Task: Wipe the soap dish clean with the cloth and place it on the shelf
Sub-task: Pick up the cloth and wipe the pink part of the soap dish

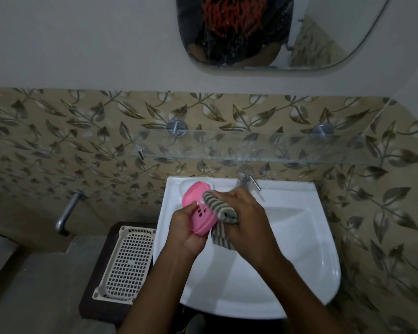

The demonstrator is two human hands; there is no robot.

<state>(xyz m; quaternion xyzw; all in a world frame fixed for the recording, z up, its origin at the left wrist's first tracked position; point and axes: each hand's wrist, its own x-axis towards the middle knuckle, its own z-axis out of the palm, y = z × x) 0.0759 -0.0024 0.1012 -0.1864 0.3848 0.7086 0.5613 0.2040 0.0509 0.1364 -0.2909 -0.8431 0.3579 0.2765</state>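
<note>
Over the sink (311,237), the left hand (184,227) clamps a pink soap dish (198,210) by its rim while the right hand (246,213) presses a bunched striped cloth (219,208) into it (light, rigid plastic, likely slippery wet); the glass shelf (263,147) waits above.

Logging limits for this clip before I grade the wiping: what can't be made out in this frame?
- Head view: soap dish underside, hidden by the left hand.
- Dish surface under the cloth, so whether it is clean: covered by the cloth and the right hand.
- Tap: blurred behind the glass shelf.
- Mirror: top cut off by the frame edge.
</note>
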